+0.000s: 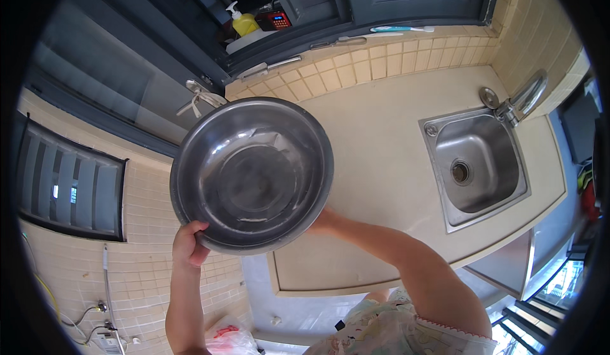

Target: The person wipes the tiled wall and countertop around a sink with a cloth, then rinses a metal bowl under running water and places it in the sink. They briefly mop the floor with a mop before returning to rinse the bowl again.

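A large round stainless-steel basin (259, 178) is held up over the left end of the countertop, its inside facing me. Nothing lies in it except shine and worn marks on the metal. My left hand (189, 243) grips the lower left rim, thumb over the edge. At the lower right, my right hand (321, 221) supports the basin from behind; its fingers are hidden by the metal. The basin covers part of the counter and of the window corner.
A steel sink (476, 164) with a curved faucet (526, 97) is set into the beige countertop (371, 164) at the right. Along the tiled sill lie knives (269, 67), kitchen scissors (338, 42) and a toothbrush (402, 29). A yellow pump bottle (244, 23) stands beside a red radio (274, 20).
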Tool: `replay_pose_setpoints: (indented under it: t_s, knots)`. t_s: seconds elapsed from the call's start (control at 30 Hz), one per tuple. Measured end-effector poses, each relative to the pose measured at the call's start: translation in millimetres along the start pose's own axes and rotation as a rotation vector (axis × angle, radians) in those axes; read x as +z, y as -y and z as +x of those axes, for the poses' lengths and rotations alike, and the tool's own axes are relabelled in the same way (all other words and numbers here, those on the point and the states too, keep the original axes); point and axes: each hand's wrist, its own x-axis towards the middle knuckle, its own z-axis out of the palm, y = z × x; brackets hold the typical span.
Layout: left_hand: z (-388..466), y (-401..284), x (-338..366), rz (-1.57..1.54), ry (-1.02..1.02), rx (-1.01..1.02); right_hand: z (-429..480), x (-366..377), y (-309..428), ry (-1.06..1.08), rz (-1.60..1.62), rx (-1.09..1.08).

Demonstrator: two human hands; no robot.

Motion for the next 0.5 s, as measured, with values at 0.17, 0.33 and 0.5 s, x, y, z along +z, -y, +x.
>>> replay_pose_setpoints:
  t_s: [0.17, 0.33, 0.5]
  knots:
    - [-1, -23, 7, 0.043, -0.12, 0.011, 69, -30, -89, -0.096, -0.194, 0.252]
    - [16, -35, 7, 0.04, -0.059, 0.043, 11, -115, -168, -0.238, -0.542, 0.495]
    - [21, -36, 11, -0.043, -0.012, 0.031, -63, -120, -135, -0.571, -0.323, 0.443]
